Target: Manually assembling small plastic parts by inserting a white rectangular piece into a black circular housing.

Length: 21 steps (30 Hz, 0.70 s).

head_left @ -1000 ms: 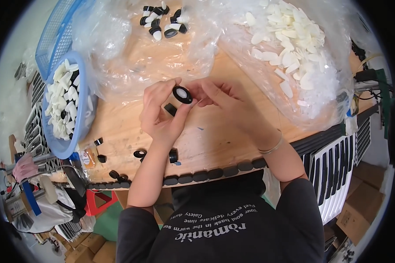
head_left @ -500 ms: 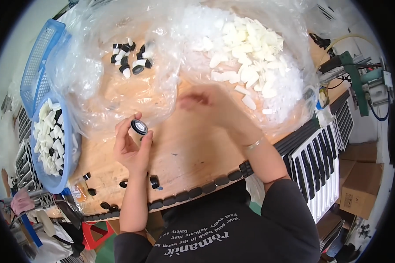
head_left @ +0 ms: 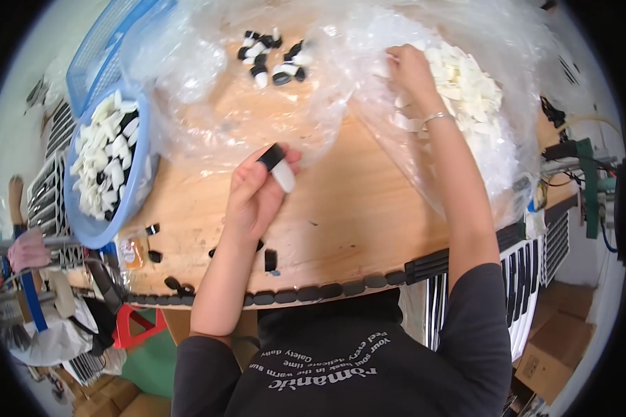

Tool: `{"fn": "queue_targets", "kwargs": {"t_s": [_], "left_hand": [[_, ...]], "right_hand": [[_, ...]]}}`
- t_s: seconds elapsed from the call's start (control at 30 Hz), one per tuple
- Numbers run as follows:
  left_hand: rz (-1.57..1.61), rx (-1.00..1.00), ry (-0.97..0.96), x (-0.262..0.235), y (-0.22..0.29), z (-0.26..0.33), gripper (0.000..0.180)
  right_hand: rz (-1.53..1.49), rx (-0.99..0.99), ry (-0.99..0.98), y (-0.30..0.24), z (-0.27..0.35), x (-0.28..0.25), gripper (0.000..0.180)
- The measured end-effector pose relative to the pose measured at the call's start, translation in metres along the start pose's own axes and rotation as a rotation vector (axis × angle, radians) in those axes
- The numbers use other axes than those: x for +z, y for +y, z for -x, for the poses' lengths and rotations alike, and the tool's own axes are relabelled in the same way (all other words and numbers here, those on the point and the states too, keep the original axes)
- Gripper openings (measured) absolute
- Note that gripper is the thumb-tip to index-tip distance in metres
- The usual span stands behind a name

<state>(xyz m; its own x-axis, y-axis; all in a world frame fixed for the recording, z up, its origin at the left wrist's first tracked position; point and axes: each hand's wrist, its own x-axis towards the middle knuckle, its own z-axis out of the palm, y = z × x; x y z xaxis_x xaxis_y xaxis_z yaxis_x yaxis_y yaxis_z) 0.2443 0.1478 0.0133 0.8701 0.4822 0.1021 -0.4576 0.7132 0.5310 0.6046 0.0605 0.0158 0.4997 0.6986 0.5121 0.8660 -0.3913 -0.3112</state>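
Observation:
My left hand (head_left: pixel 257 191) holds a small white piece with a black cap (head_left: pixel 277 167) above the wooden table (head_left: pixel 355 222). Far ahead on the right, my right hand (head_left: pixel 405 69) reaches into a heap of white plastic pieces (head_left: pixel 466 90) lying on clear plastic sheeting; its fingers are curled among the pieces, and whether they grip one is hidden. A small cluster of black-and-white assembled pieces (head_left: pixel 271 55) lies on the sheeting at the far middle.
A blue basket (head_left: pixel 129 187) with several white and black pieces stands at the left, and another blue basket (head_left: pixel 101 55) lies behind it. Loose black caps (head_left: pixel 270 260) lie near the table's front edge. A row of black pieces (head_left: pixel 313 292) lines that edge. Cardboard boxes (head_left: pixel 553 347) sit on the floor at the right.
My hands have come apart. The right hand stretched forward into the white heap; the left hand keeps the capped piece and has turned it on its side.

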Motion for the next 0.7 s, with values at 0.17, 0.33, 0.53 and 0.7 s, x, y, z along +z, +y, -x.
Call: {"fn": "queue_targets", "kwargs": {"t_s": [0.17, 0.33, 0.53, 0.7], "left_hand": [[-0.009, -0.013, -0.045, 0.003, 0.008, 0.0, 0.046], [-0.08, 0.034, 0.012, 0.003, 0.004, 0.003, 0.041], [-1.029, 0.42, 0.117, 0.021, -0.002, 0.002, 0.041], [-1.603, 0.762, 0.065, 0.023, 0.0, 0.004, 0.044]], "right_hand": [[0.198, 0.203, -0.166, -0.021, -0.003, 0.003, 0.022], [0.356, 0.22, -0.163, -0.05, 0.015, 0.0, 0.015], [0.515, 0.133, 0.032, -0.055, 0.025, -0.02, 0.012], [-0.713, 0.181, -0.063, -0.146, 0.077, -0.062, 0.003]]}}
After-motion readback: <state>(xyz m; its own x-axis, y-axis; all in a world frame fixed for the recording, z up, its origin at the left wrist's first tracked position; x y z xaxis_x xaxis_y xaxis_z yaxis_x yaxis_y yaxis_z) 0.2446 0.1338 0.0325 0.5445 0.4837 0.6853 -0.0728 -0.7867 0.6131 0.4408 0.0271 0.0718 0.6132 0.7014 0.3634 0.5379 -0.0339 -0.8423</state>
